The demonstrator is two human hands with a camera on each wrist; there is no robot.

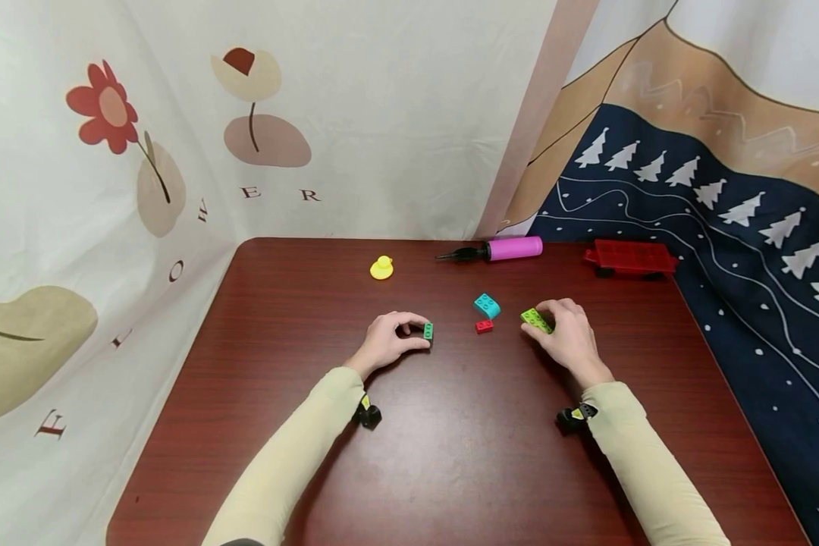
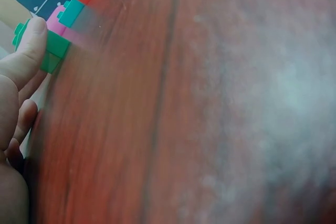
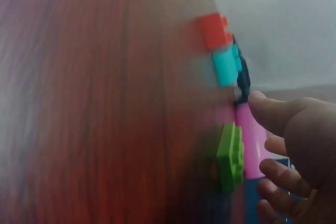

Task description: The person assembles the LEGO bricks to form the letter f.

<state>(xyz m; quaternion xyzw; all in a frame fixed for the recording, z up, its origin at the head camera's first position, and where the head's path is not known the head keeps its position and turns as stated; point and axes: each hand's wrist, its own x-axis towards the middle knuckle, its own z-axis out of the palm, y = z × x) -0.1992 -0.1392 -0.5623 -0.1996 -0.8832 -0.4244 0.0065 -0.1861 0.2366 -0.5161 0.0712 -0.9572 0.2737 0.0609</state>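
Note:
My left hand [image 1: 390,337] pinches a green toy brick [image 1: 428,331] left of the table's middle. In the left wrist view the thumb lies across that brick, and the other fingers are partly hidden behind. Over on the right, my right hand [image 1: 569,334] is at a lime green brick [image 1: 535,320], thumb on the near side and fingers on the far side. The right wrist view shows a gap between these spread fingers [image 3: 281,169] and the lime brick. Between the hands sit a turquoise brick [image 1: 487,305] and a smaller red brick [image 1: 484,326].
A yellow rubber duck [image 1: 381,268] stands toward the table's back edge. Beside it lies a pink hand pump [image 1: 514,248] with a black nozzle. A red toy wagon [image 1: 633,258] is at the back right corner. Printed curtains hang behind the brown table [image 1: 450,455].

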